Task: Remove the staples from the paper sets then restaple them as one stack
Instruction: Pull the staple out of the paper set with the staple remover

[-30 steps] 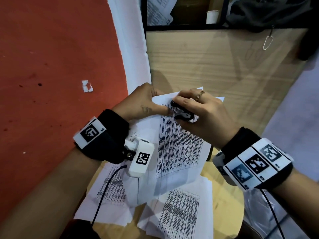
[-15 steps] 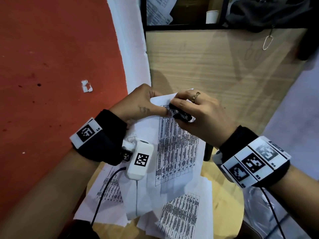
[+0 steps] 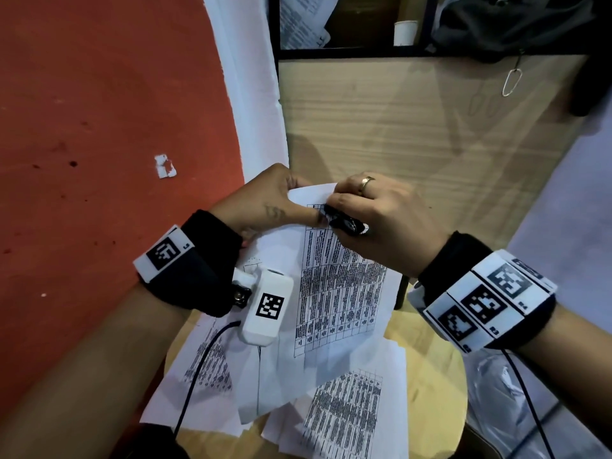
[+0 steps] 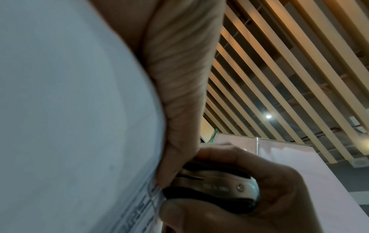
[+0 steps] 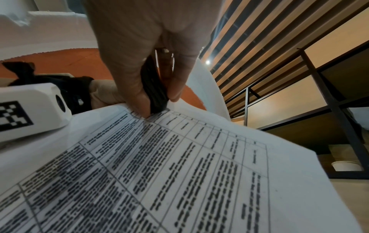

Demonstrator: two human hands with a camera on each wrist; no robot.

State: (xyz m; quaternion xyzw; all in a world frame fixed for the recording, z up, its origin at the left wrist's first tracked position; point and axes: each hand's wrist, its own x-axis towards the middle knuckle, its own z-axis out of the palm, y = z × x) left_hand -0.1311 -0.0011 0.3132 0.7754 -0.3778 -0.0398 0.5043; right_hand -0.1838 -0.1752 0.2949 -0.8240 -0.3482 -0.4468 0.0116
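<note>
A printed paper set (image 3: pixel 337 286) with a table on it is lifted above the round wooden table (image 3: pixel 427 369). My left hand (image 3: pixel 265 203) pinches its top left corner, thumb on the front beside the tool. My right hand (image 3: pixel 374 217) grips a small black staple remover (image 3: pixel 344 221), its tip pressed to that same corner. The left wrist view shows the staple remover (image 4: pixel 211 187) squeezed between thumb and fingers against the sheet (image 4: pixel 69 126). In the right wrist view the staple remover (image 5: pixel 154 88) bites the paper set (image 5: pixel 179 173) at the corner. The staple itself is hidden.
More printed sheets (image 3: pixel 344 415) lie loose on the table below. A wooden panel (image 3: pixel 414 134) stands behind the hands, with shelves above holding papers and a paper cup (image 3: pixel 404 32). The red floor (image 3: pixel 99 127) lies to the left, a plastic bag (image 3: pixel 496 385) at the right.
Both hands and the paper set have shifted slightly left and up together. The staple remover stays pressed to the top corner, and the sheet's top edge is curled further.
</note>
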